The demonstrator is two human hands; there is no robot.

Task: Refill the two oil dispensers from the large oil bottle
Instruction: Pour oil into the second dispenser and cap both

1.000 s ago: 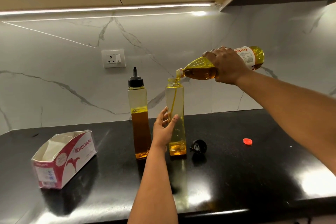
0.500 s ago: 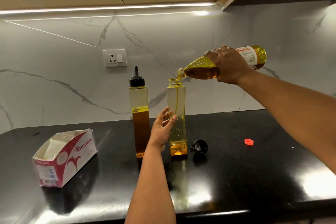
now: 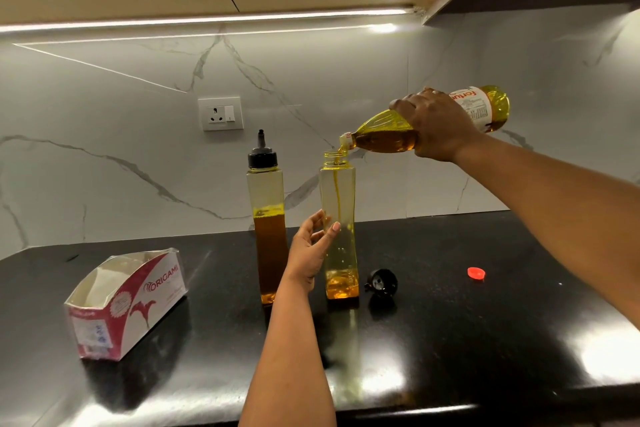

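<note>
Large clear plastic oil bottle (image 3: 388, 133), gripped near-horizontal by the right hand (image 3: 438, 126), pours leftward into the uncapped square clear dispenser (image 3: 338, 218), which the left hand's (image 3: 310, 253) straight fingers steady mid-counter.

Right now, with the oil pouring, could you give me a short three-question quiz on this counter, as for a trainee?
1. True or false: the capped dispenser holds less oil than the open dispenser.
2. Which hand holds the large oil bottle: A left, B right?
3. What small red thing lies on the counter?

Key: 1 false. 2 B; the right hand tilts it, the left hand steadies the open dispenser. 3 The red cap.
</note>
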